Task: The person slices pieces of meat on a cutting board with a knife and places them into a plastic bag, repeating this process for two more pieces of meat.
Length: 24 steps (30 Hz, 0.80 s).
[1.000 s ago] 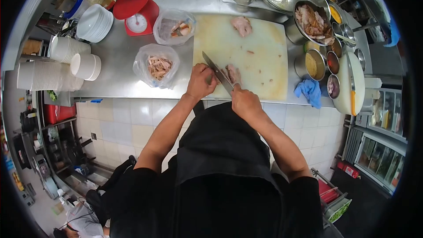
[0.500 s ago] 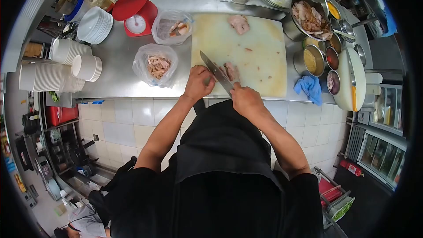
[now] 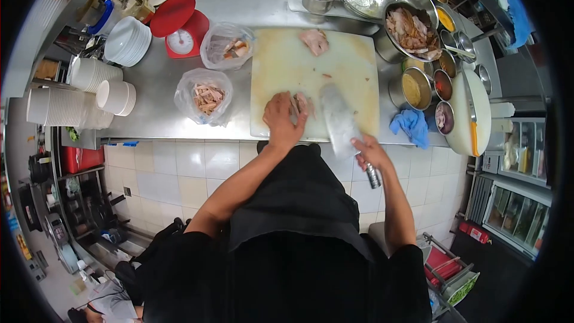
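My left hand (image 3: 282,121) is low on the white cutting board (image 3: 350,54), its thumb and fingers around the left side of a partly cut piece of meat (image 3: 304,104). My right hand (image 3: 372,153) grips a cleaver (image 3: 339,121) by the neck of its handle, just past the board's front edge. The broad blade is turned flat and points up and left over the board, apart from the meat. A larger meat chunk (image 3: 314,42) lies at the board's far edge, with small scraps scattered between.
Left of the board are a plastic bag of sliced meat (image 3: 208,97), another plastic bag (image 3: 228,46), a red scale (image 3: 185,34) and stacked white bowls (image 3: 116,97). On the right stand a pot of meat (image 3: 412,29), several metal containers and a blue cloth (image 3: 411,127).
The cleaver has swung right, away from the meat, and its flat side now shows. My right hand has moved right and toward me. My left hand has spread more over the meat.
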Tool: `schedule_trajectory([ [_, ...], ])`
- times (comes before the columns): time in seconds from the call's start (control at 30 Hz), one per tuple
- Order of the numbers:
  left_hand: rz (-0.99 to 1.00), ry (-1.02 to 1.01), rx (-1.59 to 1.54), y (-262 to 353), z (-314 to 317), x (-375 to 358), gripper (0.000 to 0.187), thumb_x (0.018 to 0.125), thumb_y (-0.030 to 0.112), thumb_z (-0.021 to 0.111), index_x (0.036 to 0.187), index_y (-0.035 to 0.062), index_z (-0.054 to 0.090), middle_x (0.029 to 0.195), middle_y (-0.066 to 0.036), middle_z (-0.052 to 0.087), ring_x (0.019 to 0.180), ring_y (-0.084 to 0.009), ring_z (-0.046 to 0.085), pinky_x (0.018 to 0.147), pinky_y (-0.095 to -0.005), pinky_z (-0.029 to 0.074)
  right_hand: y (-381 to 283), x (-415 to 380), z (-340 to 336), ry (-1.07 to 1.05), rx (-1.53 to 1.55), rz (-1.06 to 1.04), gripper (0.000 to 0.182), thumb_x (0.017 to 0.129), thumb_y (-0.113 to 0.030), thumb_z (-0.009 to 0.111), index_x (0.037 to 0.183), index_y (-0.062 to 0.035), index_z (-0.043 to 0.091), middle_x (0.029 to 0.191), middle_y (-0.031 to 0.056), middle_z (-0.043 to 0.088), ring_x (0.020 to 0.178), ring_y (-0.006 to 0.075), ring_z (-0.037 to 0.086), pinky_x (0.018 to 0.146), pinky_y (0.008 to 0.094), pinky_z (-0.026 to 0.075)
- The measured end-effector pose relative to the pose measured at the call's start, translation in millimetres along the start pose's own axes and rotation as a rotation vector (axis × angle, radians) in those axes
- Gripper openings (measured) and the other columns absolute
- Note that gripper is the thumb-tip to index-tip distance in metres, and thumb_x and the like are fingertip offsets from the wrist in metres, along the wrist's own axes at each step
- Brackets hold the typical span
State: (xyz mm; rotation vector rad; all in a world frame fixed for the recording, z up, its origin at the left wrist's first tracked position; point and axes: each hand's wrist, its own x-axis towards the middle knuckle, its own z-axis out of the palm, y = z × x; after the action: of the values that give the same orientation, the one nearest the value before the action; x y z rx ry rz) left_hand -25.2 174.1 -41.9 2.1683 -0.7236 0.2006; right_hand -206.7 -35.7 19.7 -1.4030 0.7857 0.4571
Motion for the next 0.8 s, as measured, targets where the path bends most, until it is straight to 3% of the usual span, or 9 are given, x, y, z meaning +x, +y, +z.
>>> schedule_trajectory([
  [0.2,-0.072,0.059,0.131,13,10,11,0.056,0.088,0.027,0.063,0.135,0.0026,0.047,0.136,-0.027,0.038,0.123,-0.0441,0.036,0.100,-0.0554,0.028,-15,35,95,-0.184,-0.073,-0.118,0.031,0.101,-0.027,0.050,0.126,-0.0081,0.051,0.054,0.0017,0.043,0.038,0.0119,0.044,0.035,0.0293,0.039],
  [0.23,-0.077,0.120,0.112,6,0,15,0.049,0.091,0.023,0.057,0.135,0.0020,0.048,0.136,-0.026,0.039,0.123,-0.0432,0.037,0.100,-0.0550,0.028,-30,33,108,-0.187,-0.102,-0.185,0.027,0.102,-0.024,0.047,0.117,-0.0020,0.053,0.054,0.0035,0.046,0.038,0.0130,0.046,0.036,0.0304,0.040],
  [0.43,-0.118,0.506,0.181,-70,-98,50,0.043,0.094,0.020,0.052,0.131,-0.0024,0.049,0.127,-0.028,0.046,0.116,-0.0432,0.043,0.100,-0.0513,0.031,-118,23,171,-0.217,-0.554,-0.424,0.031,0.100,-0.024,0.048,0.093,0.0057,0.052,0.058,0.0157,0.058,0.040,0.0218,0.056,0.041,0.0378,0.044],
  [0.53,-0.196,0.481,0.162,-147,-114,65,0.040,0.094,0.017,0.052,0.128,-0.0036,0.050,0.122,-0.027,0.051,0.112,-0.0430,0.046,0.098,-0.0499,0.035,-127,30,183,-0.144,-0.647,-0.448,0.032,0.100,-0.025,0.048,0.094,0.0061,0.052,0.058,0.0183,0.059,0.040,0.0248,0.056,0.044,0.0404,0.045],
  [0.6,-0.061,0.436,0.302,-173,-128,70,0.039,0.094,0.014,0.052,0.128,-0.0046,0.053,0.106,-0.023,0.060,0.096,-0.0403,0.055,0.088,-0.0464,0.043,-131,23,175,-0.144,-0.657,-0.394,0.032,0.099,-0.025,0.048,0.095,0.0063,0.052,0.058,0.0181,0.058,0.040,0.0248,0.056,0.045,0.0404,0.046],
  [0.63,-0.089,0.448,0.307,-175,-138,70,0.039,0.094,0.014,0.052,0.128,-0.0046,0.053,0.106,-0.023,0.060,0.096,-0.0403,0.055,0.088,-0.0464,0.043,-130,19,168,-0.131,-0.640,-0.335,0.032,0.099,-0.025,0.048,0.095,0.0065,0.052,0.057,0.0179,0.057,0.040,0.0248,0.056,0.046,0.0404,0.046],
  [0.7,-0.331,0.063,0.029,-171,-159,72,0.043,0.094,0.017,0.055,0.131,-0.0044,0.053,0.096,-0.019,0.066,0.084,-0.0341,0.062,0.080,-0.0413,0.049,-121,12,154,-0.114,-0.663,-0.294,0.032,0.099,-0.024,0.048,0.095,0.0066,0.052,0.057,0.0177,0.057,0.040,0.0243,0.056,0.046,0.0400,0.046],
  [0.73,-0.339,0.074,0.028,-159,-166,76,0.043,0.094,0.017,0.055,0.131,-0.0044,0.053,0.096,-0.019,0.066,0.084,-0.0341,0.062,0.080,-0.0413,0.049,-118,10,146,-0.071,-0.660,-0.264,0.031,0.099,-0.024,0.049,0.095,0.0067,0.052,0.056,0.0175,0.056,0.040,0.0238,0.056,0.047,0.0397,0.046],
  [0.8,-0.510,0.166,-0.347,-130,-173,79,0.048,0.092,0.022,0.061,0.133,-0.0039,0.053,0.095,-0.017,0.070,0.080,-0.0278,0.067,0.076,-0.0356,0.052,-104,8,131,-0.007,-0.631,-0.256,0.031,0.099,-0.024,0.049,0.094,0.0060,0.051,0.057,0.0183,0.057,0.042,0.0274,0.057,0.048,0.0409,0.047],
])
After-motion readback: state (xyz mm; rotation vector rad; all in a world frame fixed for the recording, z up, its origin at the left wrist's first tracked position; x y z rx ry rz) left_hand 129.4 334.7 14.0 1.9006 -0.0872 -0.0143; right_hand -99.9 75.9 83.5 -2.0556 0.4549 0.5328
